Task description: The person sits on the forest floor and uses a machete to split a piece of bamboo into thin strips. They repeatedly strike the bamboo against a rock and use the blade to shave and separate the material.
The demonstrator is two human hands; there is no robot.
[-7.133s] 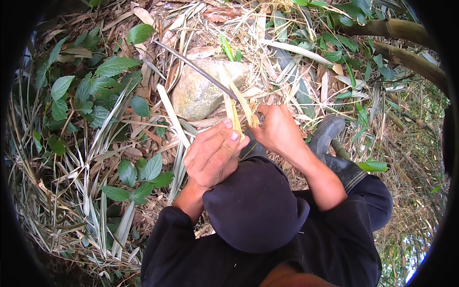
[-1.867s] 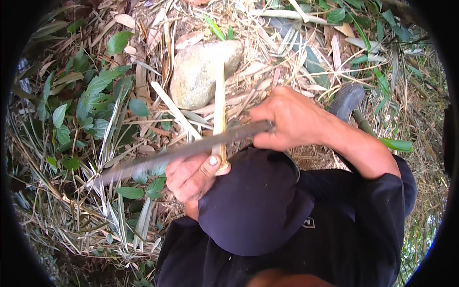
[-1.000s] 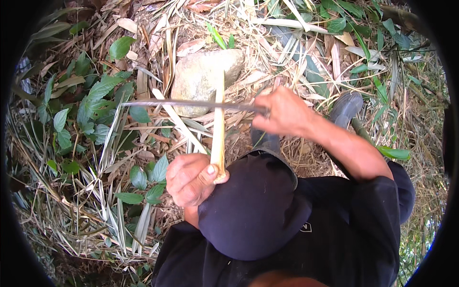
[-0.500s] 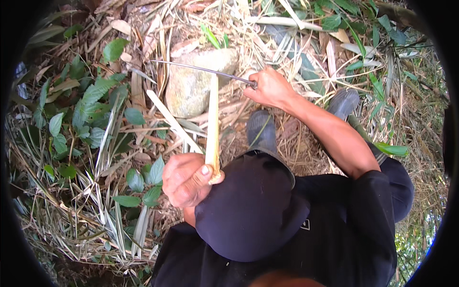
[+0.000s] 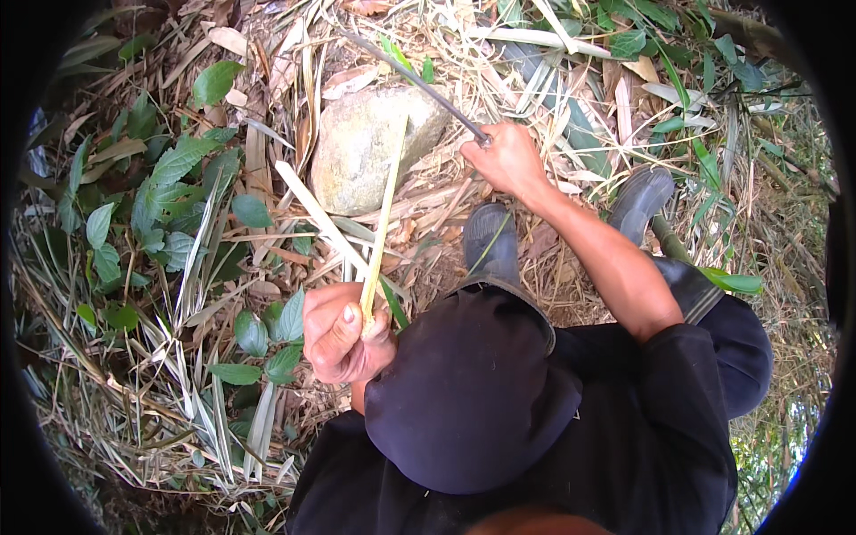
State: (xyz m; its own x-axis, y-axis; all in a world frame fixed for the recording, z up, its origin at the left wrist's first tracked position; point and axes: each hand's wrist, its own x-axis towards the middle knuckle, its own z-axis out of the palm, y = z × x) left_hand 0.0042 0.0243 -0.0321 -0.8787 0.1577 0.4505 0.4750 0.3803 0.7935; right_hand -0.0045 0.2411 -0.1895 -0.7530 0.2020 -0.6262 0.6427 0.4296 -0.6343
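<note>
L hand [image 5: 343, 337] has grip closed on stick [image 5: 383, 225] (pale, thin); R hand [image 5: 510, 162] has grip wrapped round knife [image 5: 417, 82], crossing, prob. above, far R corner of rock [image 5: 352, 165].

The person has two hands [image 5: 343, 335] [image 5: 510, 162], one long knife [image 5: 419, 80] and one held yellowish strip [image 5: 387, 212]. Two dark boots [image 5: 492, 245] [image 5: 644, 203] and one large rock [image 5: 352, 165] show.

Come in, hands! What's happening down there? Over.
Left hand gripping pale stick. Right hand holding long blade, apart from stick. Big stone behind stick's tip, contact unclear.
</note>
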